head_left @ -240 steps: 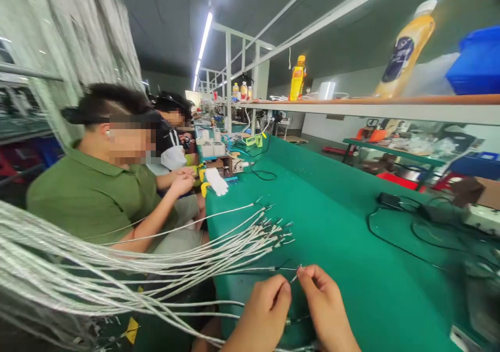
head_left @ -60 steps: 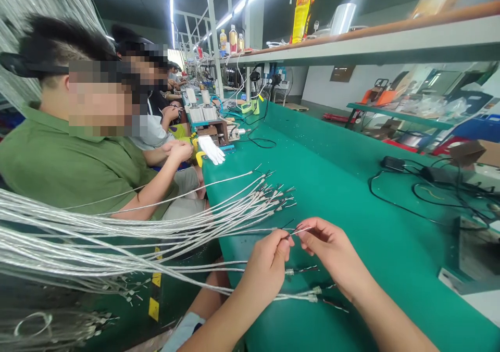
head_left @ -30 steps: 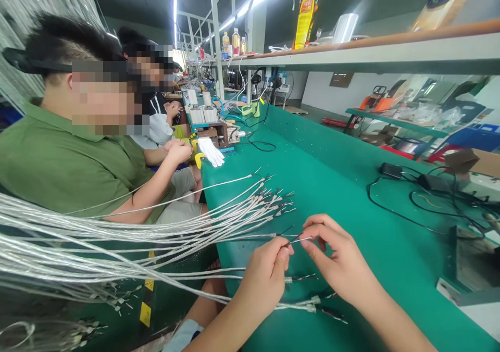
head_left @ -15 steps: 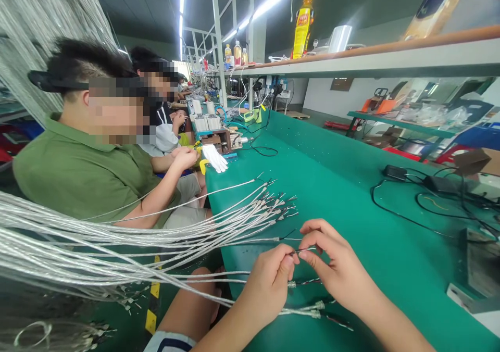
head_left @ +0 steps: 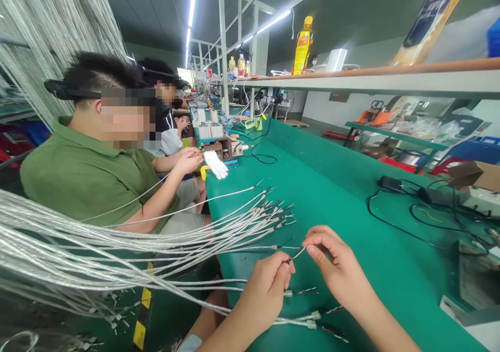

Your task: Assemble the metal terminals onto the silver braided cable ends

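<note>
My left hand (head_left: 266, 286) is closed, pinching the end of one silver braided cable just above the green table (head_left: 344, 196). My right hand (head_left: 332, 261) is closed too, pinching the thin bare wire (head_left: 297, 253) that sticks out of that cable's end. A large bundle of silver cables (head_left: 117, 248) comes in from the left, and their stripped ends fan out on the table (head_left: 273, 214) just beyond my hands. Three separate cable ends (head_left: 308, 321) lie on the table under my wrists.
A person in a green shirt (head_left: 89, 175) sits close on my left, with more people beyond. A white glove (head_left: 216, 163) and small machines (head_left: 213, 138) lie further up the table. Black cords and a power adapter (head_left: 394, 183) lie at right. Bottles (head_left: 302, 45) stand on the shelf above.
My hands stay pinched on the same cable end and wire, drifting slightly lower in view. The camera has tilted, so the neighbour and shelf shifted a little.
</note>
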Tool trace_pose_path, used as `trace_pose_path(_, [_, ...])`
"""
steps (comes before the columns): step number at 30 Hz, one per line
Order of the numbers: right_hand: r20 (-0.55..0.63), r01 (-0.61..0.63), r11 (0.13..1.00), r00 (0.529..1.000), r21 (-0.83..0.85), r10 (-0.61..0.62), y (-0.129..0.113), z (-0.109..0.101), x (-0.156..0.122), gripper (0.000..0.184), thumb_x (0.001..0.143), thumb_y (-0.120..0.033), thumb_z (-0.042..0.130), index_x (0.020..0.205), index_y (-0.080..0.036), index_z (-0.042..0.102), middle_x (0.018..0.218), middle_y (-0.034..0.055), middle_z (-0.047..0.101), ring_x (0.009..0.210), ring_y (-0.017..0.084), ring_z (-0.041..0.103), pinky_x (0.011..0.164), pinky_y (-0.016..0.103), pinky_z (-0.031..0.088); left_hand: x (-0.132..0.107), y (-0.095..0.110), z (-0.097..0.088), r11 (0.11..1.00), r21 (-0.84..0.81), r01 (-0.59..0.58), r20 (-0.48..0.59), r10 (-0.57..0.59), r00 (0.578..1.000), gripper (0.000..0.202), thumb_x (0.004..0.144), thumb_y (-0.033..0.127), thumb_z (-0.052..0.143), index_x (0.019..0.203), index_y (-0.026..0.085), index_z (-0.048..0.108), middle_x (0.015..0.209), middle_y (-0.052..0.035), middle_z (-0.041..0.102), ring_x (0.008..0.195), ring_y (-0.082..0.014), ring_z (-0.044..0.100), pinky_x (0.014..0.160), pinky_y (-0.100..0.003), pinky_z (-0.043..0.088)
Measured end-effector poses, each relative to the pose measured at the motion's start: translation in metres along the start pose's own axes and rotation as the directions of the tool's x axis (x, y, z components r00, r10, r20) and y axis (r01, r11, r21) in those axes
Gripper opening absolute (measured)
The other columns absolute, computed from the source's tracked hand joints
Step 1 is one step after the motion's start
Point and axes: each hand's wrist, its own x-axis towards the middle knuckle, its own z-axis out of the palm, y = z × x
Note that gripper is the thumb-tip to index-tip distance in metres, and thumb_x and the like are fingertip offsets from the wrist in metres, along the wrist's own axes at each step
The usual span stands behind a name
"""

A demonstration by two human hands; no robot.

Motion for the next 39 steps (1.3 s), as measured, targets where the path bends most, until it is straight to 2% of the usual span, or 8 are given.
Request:
trace_pose_path(3, [-0.008, 0.050, 0.995, 0.999, -0.088, -0.051, -0.009, 0.001, -0.001, 0.010, 0.099, -0.026, 0.049, 0.096, -0.027, 0.059, 0.104, 0.0029, 0.054, 0.085, 0.019, 0.054, 0.069, 0.032, 0.043, 0.000, -0.002, 0.001, 1.000, 0.015, 0.001, -0.002, -0.001, 1.000, 0.036, 0.101, 0.042, 0.028, 0.088, 0.020, 0.053, 0.063, 0.0053, 0.048, 0.059, -0.0084, 0.043, 0.059, -0.023, 0.029])
trace_pose_path(7, [0.002, 0.142, 0.977, 0.990, -0.159, -0.143, -0.015, 0.003, -0.001, 0.011, 0.097, -0.018, 0.048, 0.097, -0.026, 0.056, 0.104, 0.0034, 0.053, 0.091, 0.020, 0.054, 0.076, 0.033, 0.045, 0.001, -0.005, 0.001, 0.999, 0.032, 0.015, 0.003, -0.015, 1.000, 0.035, 0.101, 0.043, 0.030, 0.090, 0.020, 0.054, 0.064, 0.0055, 0.048, 0.060, -0.0082, 0.044, 0.060, -0.023, 0.029])
trace_pose_path(11, [-0.002, 0.116, 0.979, 0.993, -0.165, -0.118, -0.014, 0.002, 0.000, 0.013, 0.093, -0.013, 0.049, 0.095, -0.025, 0.055, 0.105, 0.0036, 0.053, 0.090, 0.020, 0.055, 0.074, 0.032, 0.045, 0.001, -0.006, 0.002, 0.999, 0.023, 0.027, 0.004, -0.027, 1.000, 0.035, 0.101, 0.043, 0.030, 0.091, 0.020, 0.054, 0.065, 0.0052, 0.048, 0.062, -0.0084, 0.044, 0.061, -0.023, 0.029])
trace_pose_path(17, [-0.002, 0.053, 0.998, 0.999, -0.035, -0.053, -0.013, 0.007, -0.003, 0.014, 0.090, -0.012, 0.047, 0.088, -0.025, 0.050, 0.100, 0.0020, 0.054, 0.078, 0.018, 0.053, 0.062, 0.030, 0.043, 0.000, -0.007, 0.003, 0.999, 0.031, 0.027, -0.007, -0.027, 1.000, 0.035, 0.101, 0.043, 0.031, 0.092, 0.020, 0.054, 0.064, 0.0055, 0.048, 0.060, -0.0081, 0.044, 0.060, -0.023, 0.029])
trace_pose_path(22, [0.005, 0.121, 0.983, 0.993, -0.140, -0.122, -0.011, 0.011, -0.005, 0.017, 0.089, -0.008, 0.043, 0.089, -0.024, 0.048, 0.101, 0.0024, 0.052, 0.086, 0.019, 0.054, 0.069, 0.032, 0.043, -0.001, -0.004, 0.001, 1.000, 0.016, 0.009, -0.001, -0.009, 1.000, 0.034, 0.101, 0.042, 0.030, 0.091, 0.020, 0.054, 0.064, 0.0056, 0.048, 0.060, -0.0079, 0.044, 0.060, -0.023, 0.029])
trace_pose_path(28, [0.015, 0.180, 0.969, 0.983, -0.169, -0.181, -0.014, 0.007, -0.006, 0.017, 0.093, -0.011, 0.042, 0.092, -0.024, 0.053, 0.108, 0.0043, 0.049, 0.093, 0.020, 0.052, 0.071, 0.032, 0.043, 0.001, -0.003, 0.000, 0.998, -0.049, 0.034, -0.008, -0.034, 0.999, 0.036, 0.101, 0.044, 0.029, 0.089, 0.020, 0.053, 0.063, 0.0052, 0.047, 0.058, -0.0086, 0.041, 0.057, -0.023, 0.028])
trace_pose_path(35, [0.027, 0.166, 0.968, 0.986, -0.190, -0.164, -0.015, 0.010, -0.010, 0.014, 0.092, -0.016, 0.048, 0.097, -0.026, 0.056, 0.114, 0.0055, 0.049, 0.102, 0.023, 0.053, 0.079, 0.035, 0.045, 0.002, -0.006, 0.001, 0.998, -0.068, 0.017, -0.055, -0.021, 0.998, 0.036, 0.100, 0.045, 0.030, 0.088, 0.020, 0.053, 0.063, 0.0055, 0.046, 0.059, -0.0085, 0.042, 0.059, -0.023, 0.029])
trace_pose_path(39, [-0.022, 0.134, 0.972, 0.990, -0.193, -0.140, -0.009, 0.011, -0.010, 0.006, 0.095, -0.024, 0.053, 0.095, -0.026, 0.059, 0.116, 0.0062, 0.051, 0.100, 0.024, 0.054, 0.075, 0.034, 0.046, 0.002, -0.006, 0.002, 0.997, -0.077, 0.008, -0.066, -0.013, 0.998, 0.037, 0.100, 0.045, 0.030, 0.087, 0.019, 0.052, 0.063, 0.0056, 0.045, 0.059, -0.0086, 0.041, 0.059, -0.023, 0.029])
